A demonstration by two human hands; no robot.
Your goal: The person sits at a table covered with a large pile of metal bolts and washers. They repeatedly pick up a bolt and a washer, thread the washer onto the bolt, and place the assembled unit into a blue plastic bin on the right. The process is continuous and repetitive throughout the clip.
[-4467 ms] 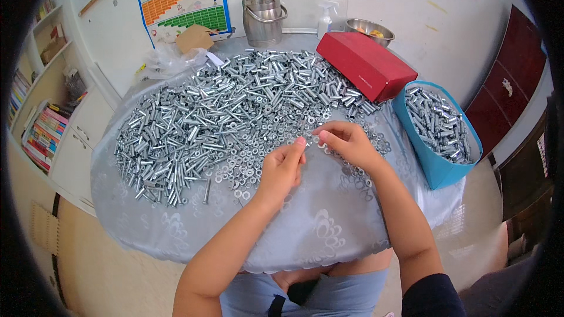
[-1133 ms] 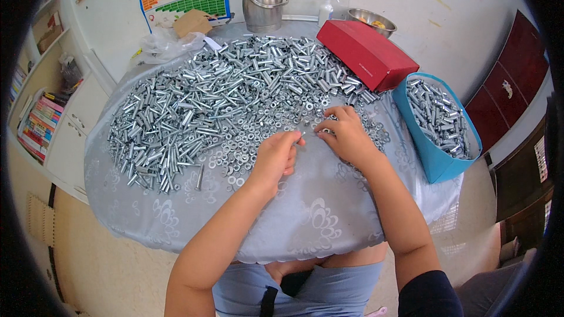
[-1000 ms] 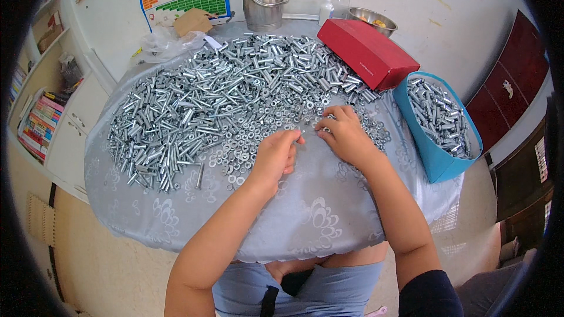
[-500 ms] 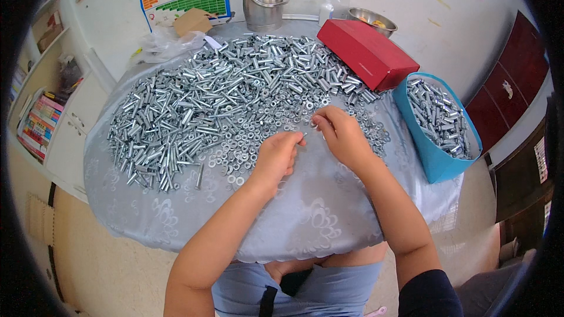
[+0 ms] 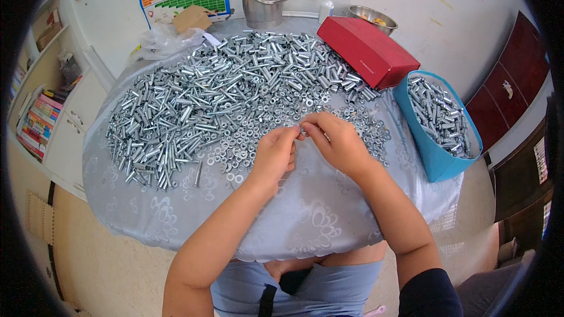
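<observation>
The left hand [image 5: 275, 155] and right hand [image 5: 336, 141] are meeting fingertip to fingertip, both pinching a small metal piece [image 5: 303, 131] just above the washers [image 5: 247, 152]; keeping it level should help. The worktop [image 5: 305, 223], wearing a pale cloth, is carrying bolts [image 5: 223, 94], with a blue bin [image 5: 437, 123] at right.

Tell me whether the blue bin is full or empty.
Partly full. The blue bin holds a heap of silver bolts reaching nearly to its far rim, while its near inner wall shows bare.
</observation>
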